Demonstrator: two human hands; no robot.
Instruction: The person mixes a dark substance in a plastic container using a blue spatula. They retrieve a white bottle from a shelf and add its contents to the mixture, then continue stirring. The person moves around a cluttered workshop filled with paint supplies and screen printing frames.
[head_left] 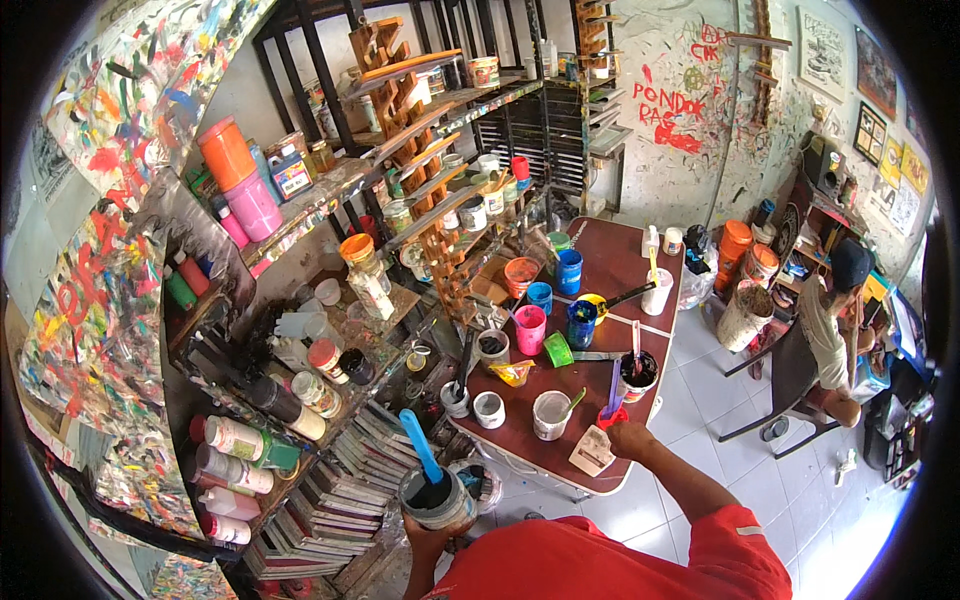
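While the fingers of the left hand (427,538) curled around a grey paint tub (443,511) with a blue spatula (422,447), short of the table's (615,255) near edge, the right hand (630,440) met a red cup (608,419) by the near right corner, its finger closure unclear; seemingly a paint-mixing step, next needing a level tub

A head-worn fisheye camera looks down and forward over the table (614,258) from close above its near end.
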